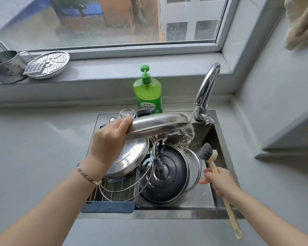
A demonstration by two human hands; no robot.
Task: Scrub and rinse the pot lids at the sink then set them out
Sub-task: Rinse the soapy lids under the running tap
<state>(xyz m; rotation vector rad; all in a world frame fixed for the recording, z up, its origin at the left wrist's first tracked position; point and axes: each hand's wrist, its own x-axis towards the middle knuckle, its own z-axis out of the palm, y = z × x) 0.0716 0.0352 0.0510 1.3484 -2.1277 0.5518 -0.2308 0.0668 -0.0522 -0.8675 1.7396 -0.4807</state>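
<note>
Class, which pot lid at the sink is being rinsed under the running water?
The steel lid gripped by the left hand, raised under the faucet; the dark lid and second steel lid lie in the sink.

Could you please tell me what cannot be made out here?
In the head view:
The underside of the held lid is turned away; splashing water blurs its right rim.
The left hand covers part of the steel lid beneath it.
The soap bottle label is too small to read.
The right hand hides part of the handle of the brush.
The cloth is cut off by the right edge.
</note>
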